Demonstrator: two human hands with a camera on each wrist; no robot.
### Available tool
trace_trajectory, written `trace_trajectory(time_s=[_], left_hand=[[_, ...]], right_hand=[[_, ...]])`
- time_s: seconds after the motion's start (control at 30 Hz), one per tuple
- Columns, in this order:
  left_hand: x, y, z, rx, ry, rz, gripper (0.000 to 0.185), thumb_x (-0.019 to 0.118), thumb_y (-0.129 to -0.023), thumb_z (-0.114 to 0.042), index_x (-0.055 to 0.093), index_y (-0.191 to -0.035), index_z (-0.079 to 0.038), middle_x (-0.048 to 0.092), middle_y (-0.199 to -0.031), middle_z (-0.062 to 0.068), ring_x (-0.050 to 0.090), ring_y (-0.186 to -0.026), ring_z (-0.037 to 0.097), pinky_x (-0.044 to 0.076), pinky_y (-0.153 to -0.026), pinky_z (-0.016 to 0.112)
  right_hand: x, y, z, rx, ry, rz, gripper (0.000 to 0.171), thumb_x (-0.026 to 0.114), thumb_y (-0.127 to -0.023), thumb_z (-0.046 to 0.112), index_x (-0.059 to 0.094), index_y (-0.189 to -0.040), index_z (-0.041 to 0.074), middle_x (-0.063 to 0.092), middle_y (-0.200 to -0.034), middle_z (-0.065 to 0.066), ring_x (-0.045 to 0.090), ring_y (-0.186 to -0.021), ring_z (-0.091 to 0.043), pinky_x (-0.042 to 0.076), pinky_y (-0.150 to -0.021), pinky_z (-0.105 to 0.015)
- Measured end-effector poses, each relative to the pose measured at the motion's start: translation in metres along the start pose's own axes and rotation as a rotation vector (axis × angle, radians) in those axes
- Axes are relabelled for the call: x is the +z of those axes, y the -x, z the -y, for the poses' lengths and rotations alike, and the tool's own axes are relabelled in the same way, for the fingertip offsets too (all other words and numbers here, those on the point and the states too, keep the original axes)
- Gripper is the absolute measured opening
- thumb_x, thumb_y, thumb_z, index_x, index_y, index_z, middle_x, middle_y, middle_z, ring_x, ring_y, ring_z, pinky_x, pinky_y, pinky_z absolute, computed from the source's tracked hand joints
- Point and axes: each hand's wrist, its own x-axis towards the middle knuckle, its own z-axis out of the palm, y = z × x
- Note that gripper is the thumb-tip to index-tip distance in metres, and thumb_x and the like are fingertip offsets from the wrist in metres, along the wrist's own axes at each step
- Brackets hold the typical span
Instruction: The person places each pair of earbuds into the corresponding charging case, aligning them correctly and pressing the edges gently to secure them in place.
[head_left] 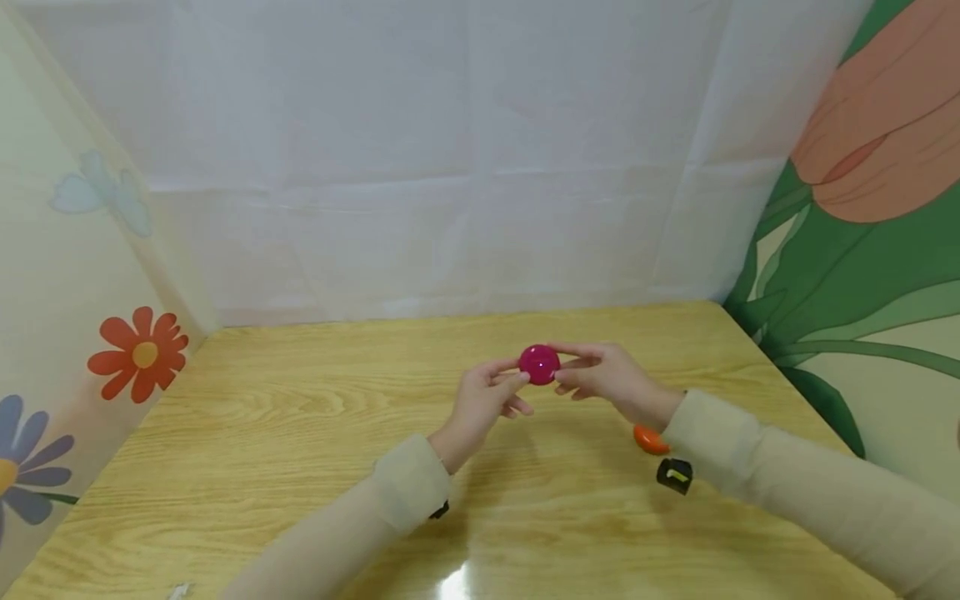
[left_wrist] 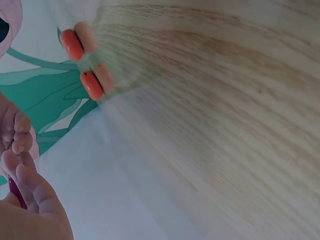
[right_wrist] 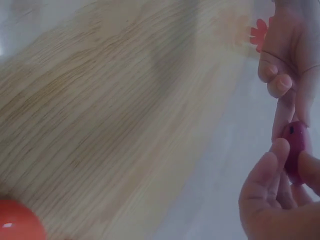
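A glossy magenta round disc (head_left: 539, 365), thick with rounded edges, is held up over the wooden table between both hands. My left hand (head_left: 483, 396) pinches its left edge with thumb and fingers. On the opposite edge my right hand (head_left: 611, 375) grips it, index finger along the top and thumb lower down. In the right wrist view the disc (right_wrist: 297, 150) is seen edge-on, with a small dark spot on its rim. An orange rounded piece (head_left: 651, 439) lies near the right sleeve. The left wrist view has two orange pieces (left_wrist: 72, 45) side by side on the table.
The wood-grain table (head_left: 300, 417) meets a white cloth backdrop (head_left: 375, 167). Flower-printed panels (head_left: 885, 275) flank both sides. A small black device (head_left: 675, 475) shows beneath the right sleeve. A whitish scrap (head_left: 178, 592) sits at the near left edge.
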Motion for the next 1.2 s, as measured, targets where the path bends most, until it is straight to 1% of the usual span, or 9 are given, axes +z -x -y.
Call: trace_trajectory(time_s=[0.07,0.13,0.27,0.43,0.67,0.93,1.03,1.1,1.2], left_hand=[[0.004,-0.003,0.000,-0.006,0.006,0.005,0.036,0.060,-0.097,-0.009,0.057,-0.129,0.006,0.070,-0.102,0.024,0.063,-0.053,0.007,0.048,-0.053,0.020],[0.008,-0.005,0.001,-0.009,0.007,0.009,0.037,0.061,-0.097,-0.008,0.056,-0.130,0.006,0.070,-0.100,0.024,0.063,-0.052,0.007,0.048,-0.052,0.020],[0.018,-0.011,0.002,-0.001,0.001,0.013,0.035,0.061,-0.096,-0.007,0.058,-0.129,0.005,0.070,-0.096,0.024,0.064,-0.053,0.012,0.048,-0.050,0.019],[0.030,-0.015,0.003,-0.019,0.016,0.018,0.034,0.060,-0.096,-0.006,0.059,-0.128,0.005,0.070,-0.095,0.025,0.063,-0.051,0.012,0.047,-0.048,0.019],[0.041,-0.021,0.008,-0.070,0.044,0.018,0.036,0.061,-0.097,-0.009,0.058,-0.130,0.002,0.069,-0.105,0.024,0.063,-0.051,0.010,0.048,-0.049,0.018],[0.053,-0.027,0.013,-0.088,0.048,0.007,0.034,0.060,-0.097,-0.009,0.059,-0.130,0.001,0.070,-0.103,0.021,0.064,-0.052,0.011,0.047,-0.049,0.018],[0.059,-0.030,0.014,-0.093,0.060,0.001,0.034,0.060,-0.097,-0.010,0.059,-0.130,0.001,0.070,-0.104,0.022,0.065,-0.053,0.013,0.047,-0.048,0.018],[0.064,-0.032,0.015,-0.098,0.069,-0.004,0.034,0.060,-0.097,-0.009,0.059,-0.129,0.001,0.069,-0.105,0.023,0.065,-0.053,0.013,0.047,-0.048,0.017],[0.070,-0.037,0.018,-0.098,0.094,-0.010,0.034,0.060,-0.097,-0.009,0.059,-0.130,0.002,0.069,-0.104,0.023,0.065,-0.051,0.012,0.048,-0.047,0.018]], right_hand=[[-0.005,0.000,-0.001,0.008,0.014,0.004,0.050,0.062,-0.095,0.006,0.046,-0.142,-0.003,0.071,-0.104,-0.017,0.066,-0.083,-0.017,0.054,-0.077,-0.038],[-0.011,0.000,-0.003,0.019,0.034,0.010,0.051,0.063,-0.094,0.007,0.046,-0.142,-0.002,0.071,-0.106,-0.017,0.065,-0.083,-0.017,0.053,-0.078,-0.039],[-0.024,0.000,-0.008,0.033,0.098,0.017,0.052,0.063,-0.095,0.013,0.046,-0.142,-0.001,0.068,-0.114,-0.018,0.065,-0.087,-0.021,0.051,-0.080,-0.041],[-0.038,0.000,-0.014,0.040,0.145,0.032,0.053,0.063,-0.095,0.015,0.046,-0.142,0.000,0.069,-0.112,-0.017,0.065,-0.089,-0.026,0.048,-0.076,-0.038],[-0.051,0.001,-0.020,0.020,0.151,0.060,0.053,0.063,-0.096,0.016,0.045,-0.142,-0.003,0.068,-0.113,-0.019,0.065,-0.090,-0.026,0.048,-0.082,-0.043],[-0.060,0.002,-0.025,0.038,0.120,0.063,0.053,0.062,-0.095,0.010,0.043,-0.143,-0.004,0.066,-0.116,-0.022,0.065,-0.097,-0.033,0.049,-0.090,-0.048],[-0.065,0.002,-0.026,0.039,0.125,0.056,0.054,0.063,-0.095,0.009,0.042,-0.142,-0.006,0.065,-0.117,-0.024,0.066,-0.098,-0.033,0.052,-0.088,-0.044],[-0.069,0.001,-0.027,0.043,0.134,0.055,0.055,0.063,-0.094,0.010,0.042,-0.142,-0.006,0.064,-0.117,-0.025,0.066,-0.097,-0.032,0.053,-0.084,-0.041],[-0.076,0.001,-0.029,0.059,0.166,0.055,0.056,0.063,-0.094,0.013,0.041,-0.143,-0.006,0.065,-0.118,-0.024,0.066,-0.096,-0.028,0.052,-0.080,-0.039]])
